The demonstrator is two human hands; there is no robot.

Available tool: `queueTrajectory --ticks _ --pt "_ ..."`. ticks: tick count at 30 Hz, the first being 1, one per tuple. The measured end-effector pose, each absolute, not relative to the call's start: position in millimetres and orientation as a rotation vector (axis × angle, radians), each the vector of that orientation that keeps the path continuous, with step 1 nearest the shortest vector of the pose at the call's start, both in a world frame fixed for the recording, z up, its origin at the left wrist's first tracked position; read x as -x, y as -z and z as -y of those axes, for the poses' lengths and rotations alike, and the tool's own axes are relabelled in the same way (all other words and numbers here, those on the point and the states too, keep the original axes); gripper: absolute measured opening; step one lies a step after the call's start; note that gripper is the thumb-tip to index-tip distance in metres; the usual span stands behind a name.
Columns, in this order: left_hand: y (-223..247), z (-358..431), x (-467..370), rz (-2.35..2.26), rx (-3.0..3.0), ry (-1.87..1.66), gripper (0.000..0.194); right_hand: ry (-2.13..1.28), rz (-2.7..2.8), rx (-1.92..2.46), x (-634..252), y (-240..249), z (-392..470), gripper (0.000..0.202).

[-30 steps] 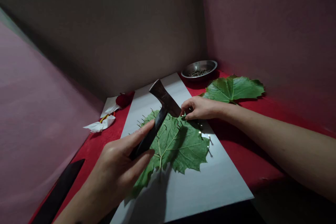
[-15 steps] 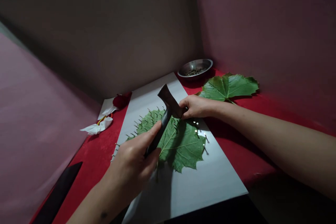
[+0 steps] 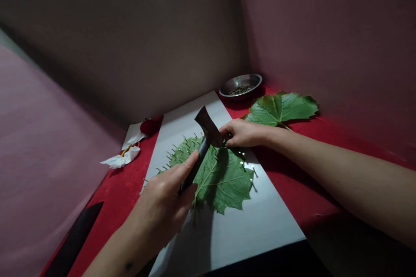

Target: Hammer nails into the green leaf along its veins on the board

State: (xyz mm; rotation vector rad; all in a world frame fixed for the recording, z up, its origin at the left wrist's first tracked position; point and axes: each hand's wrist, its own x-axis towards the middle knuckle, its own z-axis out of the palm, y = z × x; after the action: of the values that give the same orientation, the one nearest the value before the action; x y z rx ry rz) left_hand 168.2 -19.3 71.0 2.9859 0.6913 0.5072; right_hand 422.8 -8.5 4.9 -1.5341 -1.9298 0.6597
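My left hand (image 3: 165,194) is wrapped round the dark handle of a hammer (image 3: 208,127), its head raised just over the leaf's upper right part. Beside the hammer head, my right hand (image 3: 240,133) pinches what looks like a nail at the leaf's edge, mostly hidden by fingers and metal. Underneath lies a green lobed leaf (image 3: 224,179) on a white board (image 3: 260,225). Several nails (image 3: 254,171) stand upright or tilted along its outline, and more stick up within its upper left part. My left hand covers part of the leaf's lower left.
A metal bowl (image 3: 240,86) of loose nails stands at the back. To the right, another green leaf (image 3: 282,108) lies on the red cloth (image 3: 286,164). At left are crumpled white tissue (image 3: 121,159), a dark red round thing (image 3: 151,126) and a black strip (image 3: 76,238). Walls close in behind.
The hammer head has dropped very slightly towards my right fingertips. My right hand stays pinched at the same spot, and the whole view has shifted a little.
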Motion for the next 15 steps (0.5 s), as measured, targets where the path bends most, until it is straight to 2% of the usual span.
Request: queueTrajectory --ticks 3,9,11,15 --pt "-77 19 -167 -0.722 -2.942 -0.494 0.048 -0.655 1.939 1.544 -422 -6 10 0.028" --pt "-83 30 -160 -0.803 -2.89 -0.863 0.051 -0.668 1.927 1.546 -423 -7 10 0.036" --pt "-73 29 -164 -0.772 -2.882 -0.847 0.052 -0.668 1.932 1.547 -423 -8 11 0.038" --pt "-62 22 -175 -0.759 -2.863 -0.542 0.049 -0.635 1.948 1.53 -422 -11 15 0.04"
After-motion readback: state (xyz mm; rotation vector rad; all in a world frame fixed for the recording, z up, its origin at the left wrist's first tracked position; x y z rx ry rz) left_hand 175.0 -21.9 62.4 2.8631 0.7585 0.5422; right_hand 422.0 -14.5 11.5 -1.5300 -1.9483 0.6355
